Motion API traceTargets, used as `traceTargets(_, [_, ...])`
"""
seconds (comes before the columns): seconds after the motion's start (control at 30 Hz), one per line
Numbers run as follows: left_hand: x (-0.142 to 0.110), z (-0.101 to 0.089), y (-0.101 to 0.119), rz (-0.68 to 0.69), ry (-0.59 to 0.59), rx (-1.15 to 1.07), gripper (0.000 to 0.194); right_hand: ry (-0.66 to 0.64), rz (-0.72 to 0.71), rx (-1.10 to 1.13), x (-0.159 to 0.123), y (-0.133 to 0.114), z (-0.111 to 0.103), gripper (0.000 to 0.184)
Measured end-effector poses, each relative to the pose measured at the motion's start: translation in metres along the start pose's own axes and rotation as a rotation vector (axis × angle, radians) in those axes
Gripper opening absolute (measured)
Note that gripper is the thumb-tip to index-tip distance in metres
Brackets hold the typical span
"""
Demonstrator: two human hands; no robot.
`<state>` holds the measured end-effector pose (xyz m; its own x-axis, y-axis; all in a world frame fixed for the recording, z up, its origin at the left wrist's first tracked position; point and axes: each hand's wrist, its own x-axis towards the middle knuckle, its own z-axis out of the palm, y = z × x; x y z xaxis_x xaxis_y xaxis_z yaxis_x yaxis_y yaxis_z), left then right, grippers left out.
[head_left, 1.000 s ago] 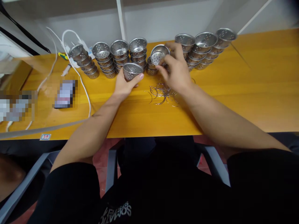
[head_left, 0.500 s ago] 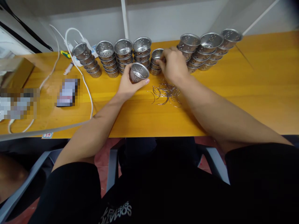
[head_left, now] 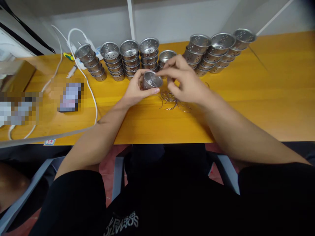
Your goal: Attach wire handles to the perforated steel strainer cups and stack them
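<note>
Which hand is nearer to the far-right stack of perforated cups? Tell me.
Right. The right hand is to the left and in front of the far-right stack; the left hand is farther left, holding a perforated cup.

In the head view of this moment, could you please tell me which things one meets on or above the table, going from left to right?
Cardboard box → blurred phone → leaning cup stack → left hand → held cup → right hand → rightmost cup stack. Overlapping things are left out.
</note>
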<state>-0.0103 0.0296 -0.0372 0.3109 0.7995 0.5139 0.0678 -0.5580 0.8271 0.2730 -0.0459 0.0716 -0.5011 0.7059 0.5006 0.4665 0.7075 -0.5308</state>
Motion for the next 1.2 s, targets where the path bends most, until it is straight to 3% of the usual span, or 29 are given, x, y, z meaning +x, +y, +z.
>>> traceTargets(0.1, [-0.003, 0.0, 0.017, 0.032, -0.097, -0.051, 0.117, -0.097, -0.054, 0.067, -0.008, 0.009, 0.012, 0.029])
traceTargets(0.23, [-0.003, 0.001, 0.026, 0.018, -0.119, -0.06, 0.11, -0.11, -0.03, 0.084, -0.012, 0.021, 0.017, 0.024])
traceTargets(0.53, [-0.003, -0.004, 0.015, -0.035, -0.115, -0.032, 0.129, -0.052, -0.014, 0.133, -0.013, 0.032, 0.013, 0.056])
traceTargets(0.73, [-0.006, -0.006, 0.017, -0.001, -0.174, -0.09, 0.12, -0.028, -0.075, 0.256, -0.01, 0.041, 0.018, 0.069])
traceTargets(0.9, [-0.007, -0.004, 0.034, -0.073, -0.154, -0.131, 0.12, -0.002, 0.006, 0.353, -0.008, 0.036, 0.017, 0.082])
traceTargets(1.07, [-0.008, -0.004, 0.045, -0.172, -0.111, -0.119, 0.113, -0.014, 0.085, 0.575, -0.007, 0.039, 0.016, 0.082])
traceTargets(1.2, [-0.007, -0.007, 0.032, -0.256, -0.007, -0.095, 0.112, 0.029, 0.075, 0.417, -0.01, 0.06, 0.013, 0.077])
